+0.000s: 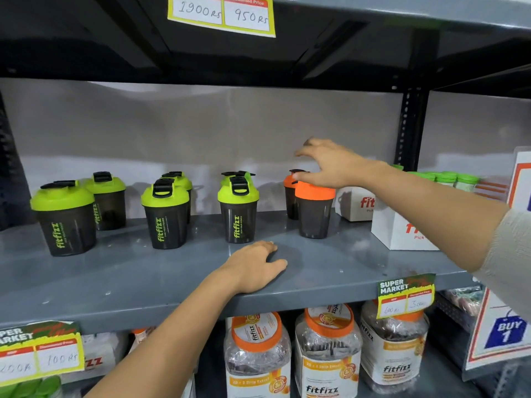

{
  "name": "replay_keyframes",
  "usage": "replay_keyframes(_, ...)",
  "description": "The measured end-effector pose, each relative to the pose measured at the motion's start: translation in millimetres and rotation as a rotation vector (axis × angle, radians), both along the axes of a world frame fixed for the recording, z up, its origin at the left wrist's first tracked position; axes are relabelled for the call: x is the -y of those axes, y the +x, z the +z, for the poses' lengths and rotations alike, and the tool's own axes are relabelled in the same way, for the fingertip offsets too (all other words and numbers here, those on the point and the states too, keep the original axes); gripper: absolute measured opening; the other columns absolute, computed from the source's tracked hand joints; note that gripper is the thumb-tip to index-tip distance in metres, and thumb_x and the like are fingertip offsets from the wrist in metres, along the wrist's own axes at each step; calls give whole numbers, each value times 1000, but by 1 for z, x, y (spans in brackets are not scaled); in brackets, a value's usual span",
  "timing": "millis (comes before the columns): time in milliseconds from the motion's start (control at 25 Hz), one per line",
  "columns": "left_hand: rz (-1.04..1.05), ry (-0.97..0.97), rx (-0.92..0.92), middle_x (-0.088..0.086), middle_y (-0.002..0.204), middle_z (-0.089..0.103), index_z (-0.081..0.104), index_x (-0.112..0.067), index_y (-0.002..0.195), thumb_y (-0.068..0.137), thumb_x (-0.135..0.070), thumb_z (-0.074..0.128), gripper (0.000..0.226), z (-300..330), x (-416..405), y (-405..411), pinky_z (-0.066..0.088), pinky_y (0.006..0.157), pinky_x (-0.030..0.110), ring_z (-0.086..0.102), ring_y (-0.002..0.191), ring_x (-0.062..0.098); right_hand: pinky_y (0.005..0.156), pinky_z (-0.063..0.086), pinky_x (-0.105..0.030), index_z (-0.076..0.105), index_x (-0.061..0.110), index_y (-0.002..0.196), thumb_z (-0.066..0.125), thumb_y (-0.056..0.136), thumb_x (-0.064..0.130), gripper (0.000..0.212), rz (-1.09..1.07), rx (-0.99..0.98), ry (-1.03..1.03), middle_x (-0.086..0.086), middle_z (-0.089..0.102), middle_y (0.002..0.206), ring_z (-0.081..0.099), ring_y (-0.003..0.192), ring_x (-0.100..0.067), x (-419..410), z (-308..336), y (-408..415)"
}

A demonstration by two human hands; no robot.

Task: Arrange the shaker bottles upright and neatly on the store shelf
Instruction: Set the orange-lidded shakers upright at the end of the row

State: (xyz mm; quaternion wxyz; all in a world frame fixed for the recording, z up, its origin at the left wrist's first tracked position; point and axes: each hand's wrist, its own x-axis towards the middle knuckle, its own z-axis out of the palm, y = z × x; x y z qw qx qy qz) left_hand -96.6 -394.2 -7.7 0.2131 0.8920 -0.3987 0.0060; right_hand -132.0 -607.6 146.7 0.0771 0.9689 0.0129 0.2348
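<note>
Orange-lid shaker [314, 209] under R hand [330, 165], fingers [304, 152] spread, L hand [255, 267] flat on shelf [115, 280]

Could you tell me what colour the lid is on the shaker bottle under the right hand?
Orange lid, head view.

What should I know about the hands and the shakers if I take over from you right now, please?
Left hand: empty, flat on the shelf.
Right hand: open, just above the front orange shaker, not gripping.
Shakers: six green-lidded and two orange-lidded, all upright, in loose front-and-back pairs.
Done: all standing.
Left: even the spacing; turn the front orange shaker, whose logo does not show.
</note>
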Motion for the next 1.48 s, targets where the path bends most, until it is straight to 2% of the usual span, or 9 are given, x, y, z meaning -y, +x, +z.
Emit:
replay_keyframes(80, -1, -8, -6, -3, 158, 33, 37, -18, 149, 95, -47, 46, 63, 1, 0, 0, 22, 117, 30, 29, 144, 16, 105, 28, -66, 47, 19, 142, 26, 79, 86, 94, -361, -77, -165, -10, 38, 149, 30, 140, -34, -12, -5, 10)
replay_keyframes(160, 1, -15, -21, -3, 157, 33, 38, -18, 149, 94, -48, 46, 63, 1, -1, 0, 23, 117, 30, 29, 144, 15, 105, 21, -72, 48, 17, 142, 12, 66, 97, 116, -595, -235, -309, -13, 38, 151, 29, 141, -37, -27, -15, 17)
replay_keyframes(280, 4, -13, -22, -3, 157, 34, 39, -19, 148, 94, -48, 47, 63, 1, -2, 0, 23, 117, 30, 31, 144, 15, 99, 44, -55, 56, 10, 130, 25, 64, 98, 114, -688, -327, -356, -15, 58, 130, 55, 119, -38, -39, -24, 28)
replay_keyframes(400, 5, -16, -24, -4, 157, 35, 39, -19, 148, 94, -49, 47, 62, 1, -1, 0, 24, 116, 30, 31, 143, 15, 85, 53, -35, 62, 12, 118, 48, 67, 89, 93, -581, -262, -343, -5, 65, 106, 65, 95, -29, -33, -25, 32)
replay_keyframes(520, 5, -23, -32, -4, 157, 34, 39, -19, 148, 94, -48, 48, 62, 2, -1, 0, 23, 116, 30, 30, 144, 14, 78, 45, -32, 54, 16, 128, 69, 67, 74, 85, -435, -273, -201, -5, 63, 122, 61, 110, -29, -15, -16, 26)
replay_keyframes(680, 5, -33, -43, -4, 156, 36, 40, -20, 148, 94, -48, 49, 62, 3, -2, -1, 25, 116, 30, 32, 143, 15, 92, 46, -35, 34, 22, 148, 83, 68, 50, 97, -272, -358, -45, -4, 49, 143, 50, 125, -30, 10, -11, 24)
replay_keyframes(880, 13, -23, -39, -3, 155, 37, 40, -20, 148, 94, -48, 49, 62, 5, -2, -3, 27, 116, 32, 34, 142, 16, 103, 40, -38, 38, 24, 145, 87, 69, 25, 90, -76, -294, 43, -4, 48, 143, 45, 129, -29, 30, -20, 26)
replay_keyframes(1120, 11, -35, -43, -3, 154, 39, 41, -19, 147, 94, -48, 50, 62, 4, -2, -4, 28, 116, 32, 36, 141, 16, 102, 41, -37, 39, 32, 143, 86, 71, 14, 88, 32, -233, 208, -2, 48, 143, 46, 127, -27, 51, -35, 23)
replay_keyframes(1480, 38, -146, -57, -1, 141, 54, 53, -16, 138, 89, -40, 62, 55, 9, -5, -12, 35, 103, 21, 50, 129, 14, 114, 31, -39, 12, 37, 155, 81, 75, 6, 111, 64, -200, 376, -4, 24, 161, 30, 144, -29, 51, -49, 14)
